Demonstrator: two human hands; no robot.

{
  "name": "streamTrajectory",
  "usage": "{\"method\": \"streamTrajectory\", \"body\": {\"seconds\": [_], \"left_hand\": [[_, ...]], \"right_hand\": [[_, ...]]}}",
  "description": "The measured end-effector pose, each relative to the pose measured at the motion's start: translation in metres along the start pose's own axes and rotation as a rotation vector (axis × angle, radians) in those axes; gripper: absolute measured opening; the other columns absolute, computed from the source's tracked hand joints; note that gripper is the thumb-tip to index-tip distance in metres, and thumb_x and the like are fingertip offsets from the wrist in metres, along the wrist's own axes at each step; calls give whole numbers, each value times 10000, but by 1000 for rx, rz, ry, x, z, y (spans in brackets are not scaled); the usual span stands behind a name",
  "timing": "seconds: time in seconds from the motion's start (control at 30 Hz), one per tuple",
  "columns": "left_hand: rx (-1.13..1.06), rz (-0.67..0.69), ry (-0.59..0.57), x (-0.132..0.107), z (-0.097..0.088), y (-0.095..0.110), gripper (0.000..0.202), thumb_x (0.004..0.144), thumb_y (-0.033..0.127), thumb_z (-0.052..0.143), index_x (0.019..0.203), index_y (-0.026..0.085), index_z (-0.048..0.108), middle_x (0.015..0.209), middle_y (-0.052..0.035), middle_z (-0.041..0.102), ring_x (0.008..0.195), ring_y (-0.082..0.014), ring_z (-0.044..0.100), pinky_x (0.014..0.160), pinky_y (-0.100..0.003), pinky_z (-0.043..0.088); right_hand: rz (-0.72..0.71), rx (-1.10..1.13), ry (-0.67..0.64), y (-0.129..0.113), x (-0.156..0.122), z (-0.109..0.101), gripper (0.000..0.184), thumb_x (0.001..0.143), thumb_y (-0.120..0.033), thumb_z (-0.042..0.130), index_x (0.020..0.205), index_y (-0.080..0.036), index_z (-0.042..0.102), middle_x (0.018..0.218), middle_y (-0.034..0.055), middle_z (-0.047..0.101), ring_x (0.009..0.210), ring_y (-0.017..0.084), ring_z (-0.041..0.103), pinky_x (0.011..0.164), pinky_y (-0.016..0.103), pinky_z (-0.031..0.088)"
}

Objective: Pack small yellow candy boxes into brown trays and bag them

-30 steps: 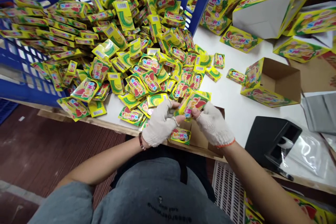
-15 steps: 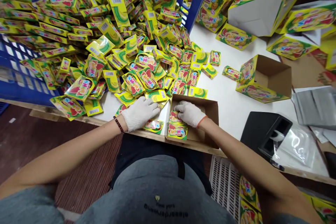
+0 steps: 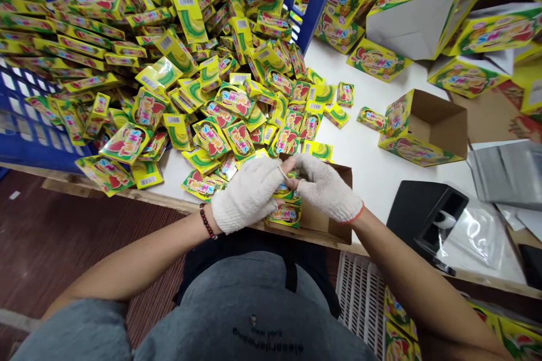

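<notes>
Both hands wear white knit gloves. My left hand [image 3: 249, 194] and my right hand [image 3: 324, 187] meet over an open cardboard box [image 3: 330, 220] at the table's near edge. Their fingers are closed together around a small yellow-green candy packet [image 3: 288, 194] held over the box. Other packets [image 3: 288, 215] lie stacked inside the box below them. A big heap of the same packets [image 3: 203, 79] spills from a blue crate [image 3: 25, 135] onto the white table [image 3: 372, 158], right behind my hands.
An open printed carton [image 3: 423, 130] stands to the right. Further cartons [image 3: 419, 17] pile up at the back right. A black tape dispenser [image 3: 427, 217] and clear plastic bags [image 3: 486, 237] lie at the right; a white crate [image 3: 364, 304] sits under the table.
Half a second ago my right hand pressed packets into the box and my left lay on loose packets beside it. Both hands have since come together above the box, holding a packet.
</notes>
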State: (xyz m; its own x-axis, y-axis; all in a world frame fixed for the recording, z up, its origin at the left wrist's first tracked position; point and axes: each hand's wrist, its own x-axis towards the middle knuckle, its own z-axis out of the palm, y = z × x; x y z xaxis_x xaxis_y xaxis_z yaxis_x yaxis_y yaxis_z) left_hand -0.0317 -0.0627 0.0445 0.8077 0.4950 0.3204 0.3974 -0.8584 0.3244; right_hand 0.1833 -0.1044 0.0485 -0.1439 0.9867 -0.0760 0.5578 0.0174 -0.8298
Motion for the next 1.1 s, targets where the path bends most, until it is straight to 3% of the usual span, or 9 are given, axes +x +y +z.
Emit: {"method": "streamTrajectory", "body": {"seconds": [0.1,0.2,0.27,0.37,0.47,0.7,0.77,0.9,1.1], "left_hand": [[-16,-80,-56,-12,0,-8,292,927,319,563,1158,147,609,1150,-138,638,1085,-268,589,917,-406,480],[58,-76,-379,-30,8,-21,152,934,241,535,879,162,652,896,-81,662,849,-220,616,749,-346,477],[152,-66,-511,-40,19,-25,82,885,172,577,880,150,656,890,-97,667,856,-236,619,736,-350,463],[264,-113,-528,-44,33,-23,162,847,121,593,994,125,659,949,-145,673,914,-278,617,733,-374,448],[301,-121,-505,-44,33,-22,190,825,151,616,1010,128,654,964,-151,664,924,-305,607,735,-404,440],[187,-168,-599,-51,6,-32,313,827,66,531,1105,178,621,977,-104,661,847,-255,628,707,-362,455],[137,-228,-534,-50,-5,-32,310,841,66,512,1106,185,619,981,-87,670,874,-244,634,734,-351,467],[-14,-300,-240,-40,-22,-21,212,922,200,520,1106,187,623,1010,-68,681,919,-210,633,780,-316,484],[-219,-297,81,-21,-13,-4,238,951,289,540,1121,164,650,989,-69,696,931,-187,649,830,-314,520]], "right_hand": [[126,6,-10,19,-8,-21,178,797,-284,550,953,-208,590,883,15,640,777,178,581,717,311,479],[303,6,20,51,-13,-25,217,814,-295,523,1007,-213,579,855,6,634,669,159,556,632,290,471],[314,-68,62,68,-12,-14,212,819,-266,514,1013,-216,582,874,8,641,704,166,569,679,294,482],[221,-260,112,76,-3,10,216,851,-205,489,1023,-204,619,957,45,662,890,199,602,835,305,479],[230,-541,24,66,4,26,298,917,-195,434,1123,-193,650,1075,105,647,948,226,612,831,313,482],[395,-1024,-160,37,1,35,536,973,-151,336,1499,-241,382,1395,158,462,943,207,637,775,309,513],[399,-1073,-188,34,0,37,555,971,-130,315,1516,-231,353,1399,166,455,937,215,637,771,321,520],[387,-1116,-232,31,0,42,569,985,-130,295,1539,-260,306,1321,173,496,906,220,644,727,323,519],[324,-1209,-154,26,5,48,525,998,-116,224,1486,-209,395,1101,188,564,930,254,632,709,342,495]]}}
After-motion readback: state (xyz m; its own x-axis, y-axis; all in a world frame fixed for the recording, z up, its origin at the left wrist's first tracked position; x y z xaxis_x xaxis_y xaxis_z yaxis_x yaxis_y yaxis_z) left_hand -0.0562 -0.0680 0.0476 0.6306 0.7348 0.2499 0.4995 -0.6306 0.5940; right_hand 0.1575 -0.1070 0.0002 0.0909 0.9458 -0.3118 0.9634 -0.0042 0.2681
